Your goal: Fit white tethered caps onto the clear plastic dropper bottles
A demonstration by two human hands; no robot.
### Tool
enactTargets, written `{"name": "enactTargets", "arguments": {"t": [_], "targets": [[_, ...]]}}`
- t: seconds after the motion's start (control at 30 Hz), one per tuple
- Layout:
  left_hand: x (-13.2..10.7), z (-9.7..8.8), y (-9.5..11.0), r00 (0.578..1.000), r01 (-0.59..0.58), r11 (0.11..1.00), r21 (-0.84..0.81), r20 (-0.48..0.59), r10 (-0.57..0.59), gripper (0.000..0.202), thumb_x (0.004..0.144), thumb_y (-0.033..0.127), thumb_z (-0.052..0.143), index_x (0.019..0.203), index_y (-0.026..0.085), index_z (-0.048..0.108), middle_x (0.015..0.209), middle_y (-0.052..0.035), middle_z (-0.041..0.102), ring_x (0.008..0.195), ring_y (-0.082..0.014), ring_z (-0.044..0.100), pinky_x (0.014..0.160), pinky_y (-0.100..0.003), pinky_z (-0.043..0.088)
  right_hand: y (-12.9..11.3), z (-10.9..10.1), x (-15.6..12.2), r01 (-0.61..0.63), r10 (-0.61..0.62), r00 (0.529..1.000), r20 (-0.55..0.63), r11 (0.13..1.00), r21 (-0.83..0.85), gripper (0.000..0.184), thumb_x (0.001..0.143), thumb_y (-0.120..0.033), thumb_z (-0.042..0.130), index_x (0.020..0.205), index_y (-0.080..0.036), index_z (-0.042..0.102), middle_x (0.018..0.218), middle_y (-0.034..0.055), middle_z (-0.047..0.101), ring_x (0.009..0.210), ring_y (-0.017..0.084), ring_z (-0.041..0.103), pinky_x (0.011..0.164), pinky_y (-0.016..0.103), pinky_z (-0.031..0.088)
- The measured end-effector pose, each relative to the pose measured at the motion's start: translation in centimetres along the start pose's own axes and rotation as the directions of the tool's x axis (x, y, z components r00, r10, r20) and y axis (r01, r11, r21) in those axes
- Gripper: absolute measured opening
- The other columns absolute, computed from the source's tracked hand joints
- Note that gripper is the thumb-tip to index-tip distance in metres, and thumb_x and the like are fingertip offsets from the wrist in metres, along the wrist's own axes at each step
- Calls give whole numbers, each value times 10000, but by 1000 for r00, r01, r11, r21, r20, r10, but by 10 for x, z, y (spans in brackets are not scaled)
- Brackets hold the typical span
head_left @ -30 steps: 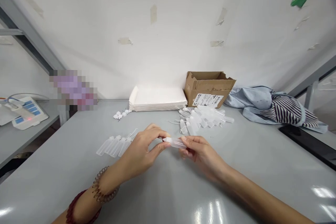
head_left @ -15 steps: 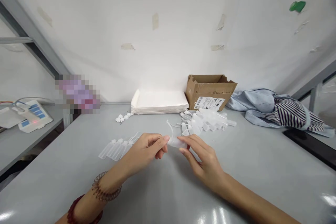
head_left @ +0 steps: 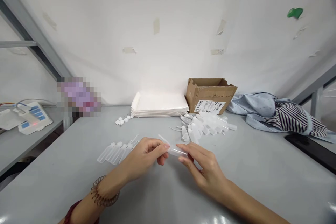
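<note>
Between my hands, above the middle of the grey table, is a translucent plastic tube (head_left: 177,152) with a thin strap sticking up from its left end. My left hand (head_left: 153,152) pinches that left end between thumb and fingers. At the other end, my right hand (head_left: 201,161) grips the tube with thumb and fingertips. A row of similar tubes (head_left: 114,151) lies left of my left hand, partly hidden by it. Beyond my right hand is a loose pile of such tubes with straps (head_left: 202,126). Several small white pieces (head_left: 122,120) lie farther back on the left.
A stack of white padded envelopes (head_left: 160,105) lies against the wall beside an open cardboard box (head_left: 210,94). On the right are folded blue and striped cloth (head_left: 283,115) and a black phone-like object (head_left: 312,150). A white device with blue buttons (head_left: 36,117) sits on the left side table.
The tube has turned in my fingers: its strap now points up to the left, and its clear side shows. Both hands appear slightly lower, as does the whole scene.
</note>
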State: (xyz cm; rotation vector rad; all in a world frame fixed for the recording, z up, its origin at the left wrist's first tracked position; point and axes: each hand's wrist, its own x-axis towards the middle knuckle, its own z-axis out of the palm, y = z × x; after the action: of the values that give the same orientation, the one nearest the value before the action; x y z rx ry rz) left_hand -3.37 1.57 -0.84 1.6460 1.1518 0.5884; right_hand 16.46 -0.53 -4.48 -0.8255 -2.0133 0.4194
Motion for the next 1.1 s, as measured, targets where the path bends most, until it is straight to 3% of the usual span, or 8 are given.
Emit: {"name": "enactTargets", "arguments": {"t": [0.13, 0.33, 0.4, 0.53, 0.73, 0.83, 0.97, 1.1], "targets": [[-1, -1, 1, 997, -64, 998, 19, 33, 63, 386, 876, 428, 433, 653, 172, 616, 683, -13, 642, 724, -160, 567, 653, -237, 421, -4, -9, 6, -197, 187, 978, 87, 974, 111, 220, 901, -236, 473, 1045, -158, 620, 700, 24, 579, 617, 143, 498, 586, 260, 405], [-1, -2, 3, 991, -101, 994, 49, 92, 96, 362, 902, 392, 414, 702, 177, 626, 680, 10, 620, 632, -123, 495, 589, -214, 365, -5, -23, 18, -586, 474, 800, 367, 747, 314, 307, 874, -421, 492, 812, -172, 661, 615, -13, 503, 599, 124, 433, 571, 242, 319], [-1, -2, 3, 991, -105, 992, 73, 97, 97, 373, 904, 401, 410, 700, 176, 626, 664, 13, 590, 614, -119, 468, 571, -213, 347, -3, -25, 19, -622, 489, 775, 400, 700, 351, 341, 859, -458, 501, 785, -160, 648, 596, -22, 460, 577, 114, 393, 552, 240, 287], [-3, 0, 4, 991, -127, 974, 189, 76, 114, 376, 904, 412, 410, 710, 182, 634, 664, 16, 543, 572, -111, 417, 528, -220, 308, -2, -25, 19, -620, 487, 773, 406, 714, 325, 363, 867, -475, 481, 780, -154, 626, 593, -32, 411, 570, 106, 350, 537, 242, 247], [-3, -1, 2, 959, -282, 896, 342, 93, 266, 337, 931, 339, 380, 757, 180, 620, 744, -24, 591, 743, -155, 514, 641, -236, 371, 1, -23, 16, -623, 479, 768, 425, 713, 321, 392, 871, -485, 470, 688, -156, 580, 593, -34, 406, 563, 101, 344, 536, 239, 254], [-3, -1, 3, 959, -283, 887, 365, 82, 272, 335, 926, 332, 382, 739, 182, 616, 730, -27, 587, 721, -154, 514, 581, -225, 363, 0, -21, 16, -630, 486, 765, 423, 700, 337, 388, 877, -480, 467, 712, -157, 607, 588, -27, 459, 567, 105, 383, 553, 237, 293], [-2, 0, 4, 982, -179, 936, 302, 2, 187, 360, 899, 380, 419, 662, 178, 598, 708, -11, 570, 644, -131, 495, 500, -212, 321, 0, -15, 12, -555, 459, 819, 345, 785, 274, 312, 902, -418, 461, 893, -178, 659, 656, 2, 594, 601, 125, 471, 584, 246, 372], [-1, 1, 2, 994, -102, 980, 169, -9, 105, 424, 892, 421, 414, 572, 169, 533, 614, 15, 555, 595, -119, 477, 547, -220, 343, 3, -6, 5, -147, 144, 985, 100, 989, 18, 234, 875, -300, 539, 1050, -166, 618, 810, 65, 639, 694, 170, 530, 623, 285, 432]]}}
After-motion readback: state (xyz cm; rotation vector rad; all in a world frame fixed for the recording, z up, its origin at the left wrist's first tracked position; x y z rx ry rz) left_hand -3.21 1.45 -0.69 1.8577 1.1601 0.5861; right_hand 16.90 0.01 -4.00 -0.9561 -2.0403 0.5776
